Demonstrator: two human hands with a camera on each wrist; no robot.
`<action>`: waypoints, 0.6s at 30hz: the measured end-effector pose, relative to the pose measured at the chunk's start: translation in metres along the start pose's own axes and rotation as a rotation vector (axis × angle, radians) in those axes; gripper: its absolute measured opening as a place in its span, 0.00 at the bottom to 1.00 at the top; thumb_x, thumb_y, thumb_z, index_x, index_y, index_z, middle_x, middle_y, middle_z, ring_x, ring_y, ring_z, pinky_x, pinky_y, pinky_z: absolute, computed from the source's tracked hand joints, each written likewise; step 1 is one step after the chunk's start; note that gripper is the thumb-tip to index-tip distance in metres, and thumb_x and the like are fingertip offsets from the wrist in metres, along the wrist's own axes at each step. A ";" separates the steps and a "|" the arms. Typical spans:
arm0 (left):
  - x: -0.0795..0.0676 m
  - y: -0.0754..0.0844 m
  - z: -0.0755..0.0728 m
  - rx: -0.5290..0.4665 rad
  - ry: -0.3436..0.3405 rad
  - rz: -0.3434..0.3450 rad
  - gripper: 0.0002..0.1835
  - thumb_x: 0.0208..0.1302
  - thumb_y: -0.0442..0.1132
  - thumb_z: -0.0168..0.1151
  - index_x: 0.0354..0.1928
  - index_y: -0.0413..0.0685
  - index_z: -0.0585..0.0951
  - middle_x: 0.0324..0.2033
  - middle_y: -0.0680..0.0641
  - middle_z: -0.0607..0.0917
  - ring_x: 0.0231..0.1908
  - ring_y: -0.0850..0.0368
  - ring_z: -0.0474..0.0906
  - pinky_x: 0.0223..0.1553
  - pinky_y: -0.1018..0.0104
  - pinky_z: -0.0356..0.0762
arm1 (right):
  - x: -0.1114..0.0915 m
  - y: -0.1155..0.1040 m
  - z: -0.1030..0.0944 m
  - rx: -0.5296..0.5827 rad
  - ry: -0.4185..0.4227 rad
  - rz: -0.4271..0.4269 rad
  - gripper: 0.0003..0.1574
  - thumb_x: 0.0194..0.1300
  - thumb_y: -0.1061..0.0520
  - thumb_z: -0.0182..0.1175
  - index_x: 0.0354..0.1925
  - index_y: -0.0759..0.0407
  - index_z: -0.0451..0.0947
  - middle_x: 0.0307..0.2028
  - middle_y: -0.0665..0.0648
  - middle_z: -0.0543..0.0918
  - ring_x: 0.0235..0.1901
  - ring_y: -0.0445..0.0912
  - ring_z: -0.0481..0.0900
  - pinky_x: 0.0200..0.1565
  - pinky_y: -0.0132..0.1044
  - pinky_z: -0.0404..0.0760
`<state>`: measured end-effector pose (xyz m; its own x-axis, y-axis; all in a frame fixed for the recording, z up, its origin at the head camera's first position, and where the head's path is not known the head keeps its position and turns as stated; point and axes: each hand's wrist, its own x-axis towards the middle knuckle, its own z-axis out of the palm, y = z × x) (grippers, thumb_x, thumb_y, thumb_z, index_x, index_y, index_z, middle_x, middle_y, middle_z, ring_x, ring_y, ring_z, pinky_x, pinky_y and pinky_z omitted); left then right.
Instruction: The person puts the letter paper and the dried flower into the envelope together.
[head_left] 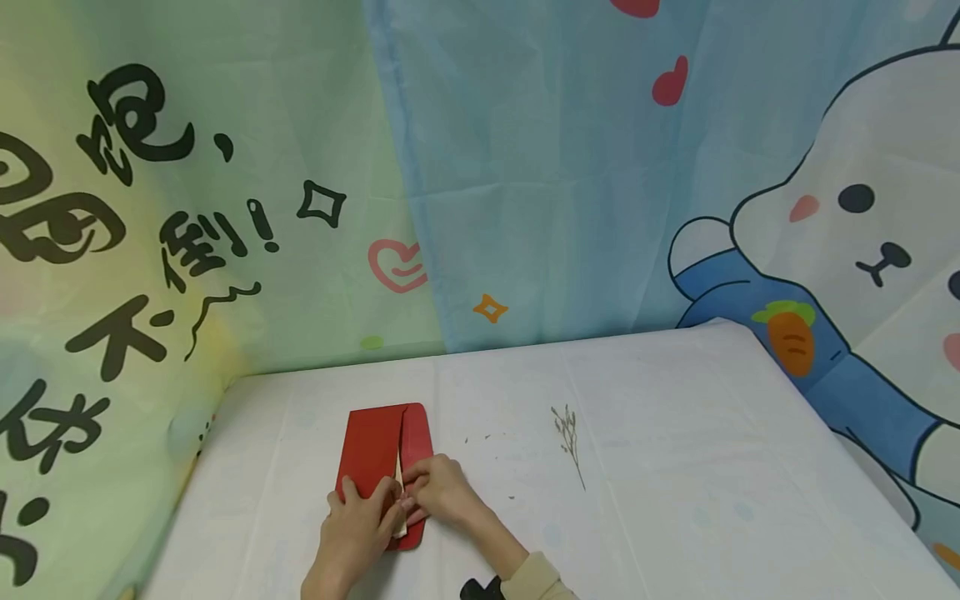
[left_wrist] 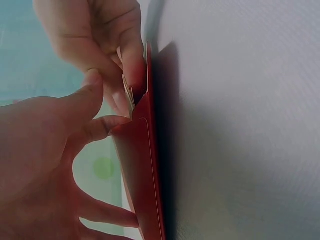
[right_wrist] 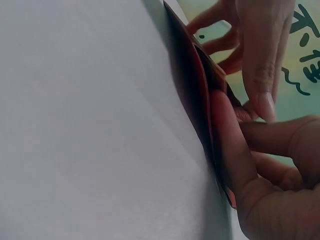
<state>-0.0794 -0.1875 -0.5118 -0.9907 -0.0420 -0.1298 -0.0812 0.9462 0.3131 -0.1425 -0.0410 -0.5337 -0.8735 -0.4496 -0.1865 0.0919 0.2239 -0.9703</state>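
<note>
A red paper envelope [head_left: 369,442] lies on the white-covered table, its rounded flap [head_left: 417,429] folded out to the right. Cream-coloured paper [left_wrist: 128,92] sticks out of the envelope's mouth. My right hand [head_left: 448,495] pinches this paper, with one finger inside the mouth under it. Spread fingers of my left hand [head_left: 356,533] press on the envelope's front. In the left wrist view, its index fingertip is right at the mouth's edge, and its thumb overlaps the right hand. The paper's inner end is hidden in the envelope.
A thin dried sprig [head_left: 570,442] lies on the white tablecloth [head_left: 675,467] to the right. Several tiny dark crumbs are scattered between it and the envelope. A black object [head_left: 480,590] shows beside the right sleeve. Printed curtains [head_left: 525,167] hang behind the table.
</note>
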 end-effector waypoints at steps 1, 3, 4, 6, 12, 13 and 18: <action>0.000 0.000 0.000 -0.001 -0.001 0.001 0.15 0.71 0.56 0.63 0.50 0.58 0.76 0.48 0.26 0.70 0.45 0.27 0.71 0.32 0.39 0.81 | 0.000 0.000 0.000 0.033 -0.015 0.013 0.14 0.60 0.79 0.57 0.44 0.76 0.83 0.24 0.61 0.85 0.24 0.56 0.89 0.26 0.41 0.87; 0.000 0.000 -0.001 -0.002 -0.004 0.000 0.15 0.70 0.56 0.63 0.50 0.58 0.76 0.48 0.26 0.70 0.45 0.27 0.71 0.32 0.39 0.82 | 0.000 -0.001 -0.001 0.077 -0.033 0.027 0.13 0.60 0.79 0.58 0.43 0.76 0.83 0.25 0.63 0.85 0.26 0.60 0.89 0.27 0.43 0.88; 0.001 0.000 -0.001 -0.001 -0.006 -0.002 0.16 0.70 0.56 0.63 0.50 0.57 0.76 0.49 0.26 0.70 0.45 0.27 0.71 0.32 0.39 0.82 | 0.001 -0.001 -0.001 0.092 -0.037 0.029 0.12 0.60 0.79 0.59 0.42 0.76 0.83 0.25 0.64 0.86 0.26 0.61 0.89 0.27 0.44 0.88; 0.001 0.000 -0.002 -0.001 -0.006 -0.002 0.16 0.70 0.56 0.64 0.50 0.57 0.76 0.48 0.26 0.70 0.45 0.27 0.70 0.32 0.39 0.82 | 0.002 -0.002 -0.001 0.097 -0.032 0.024 0.09 0.60 0.79 0.60 0.39 0.76 0.83 0.26 0.65 0.87 0.27 0.62 0.89 0.27 0.44 0.88; 0.002 0.001 -0.003 -0.003 -0.002 -0.006 0.17 0.69 0.56 0.64 0.51 0.57 0.76 0.45 0.29 0.70 0.44 0.29 0.70 0.32 0.40 0.82 | 0.003 -0.002 0.001 0.066 0.007 0.018 0.05 0.59 0.77 0.64 0.35 0.74 0.84 0.25 0.65 0.88 0.25 0.60 0.89 0.26 0.41 0.87; 0.002 0.000 -0.002 -0.002 -0.004 -0.009 0.17 0.69 0.56 0.64 0.51 0.57 0.76 0.45 0.29 0.70 0.44 0.29 0.70 0.32 0.40 0.82 | 0.003 -0.001 0.001 0.054 0.013 0.018 0.05 0.58 0.77 0.64 0.34 0.74 0.84 0.25 0.65 0.88 0.24 0.59 0.89 0.26 0.41 0.87; 0.002 0.000 0.000 -0.002 -0.010 -0.014 0.17 0.69 0.55 0.65 0.51 0.56 0.76 0.44 0.30 0.69 0.43 0.30 0.69 0.31 0.41 0.82 | 0.001 0.000 0.003 -0.044 0.039 -0.018 0.05 0.57 0.76 0.66 0.33 0.72 0.86 0.23 0.61 0.88 0.22 0.55 0.89 0.25 0.36 0.86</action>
<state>-0.0816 -0.1881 -0.5120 -0.9882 -0.0515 -0.1439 -0.0948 0.9450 0.3129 -0.1417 -0.0436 -0.5346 -0.8929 -0.4201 -0.1617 0.0553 0.2541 -0.9656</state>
